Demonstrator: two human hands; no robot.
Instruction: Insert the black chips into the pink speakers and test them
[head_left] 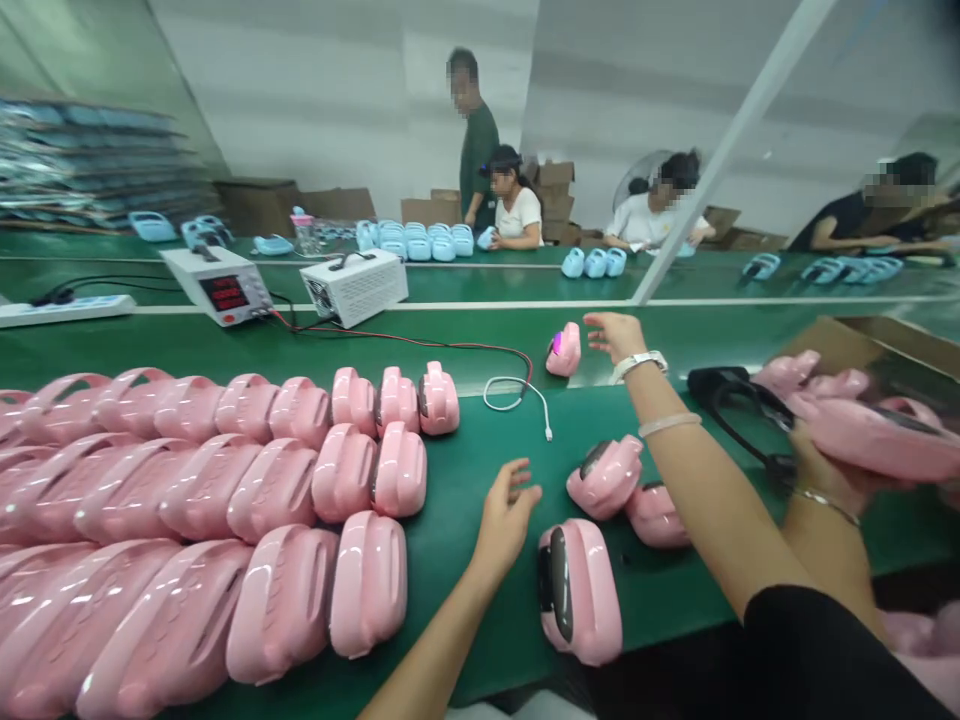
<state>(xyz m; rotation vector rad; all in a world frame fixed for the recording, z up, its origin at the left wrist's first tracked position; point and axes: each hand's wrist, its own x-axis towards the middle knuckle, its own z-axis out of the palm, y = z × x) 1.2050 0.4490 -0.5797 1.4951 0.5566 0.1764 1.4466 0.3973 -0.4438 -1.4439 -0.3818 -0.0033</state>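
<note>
My left hand (504, 520) is raised over the green table, its fingers loosely curled but apart, with nothing in it. The white plug of a cable (548, 433) lies a little beyond it. Stretched far forward, my right hand (615, 336) has its fingers parted. Just left of its fingertips stands a pink handled device (571, 350) with a lit purple front; a small gap seems to separate them. Nearer to me is an upright pink device with a dark window (585, 590). Two more devices, one of them a tilted pink device (606, 478), lie beside my right forearm.
Rows of pink devices (281, 600) fill the left side. A power supply (217, 285) and a white box with a handle (356, 288) stand behind them. At right, a co-worker's hand (817, 465) holds a pink device by a cardboard box (892, 340). People sit across with blue devices.
</note>
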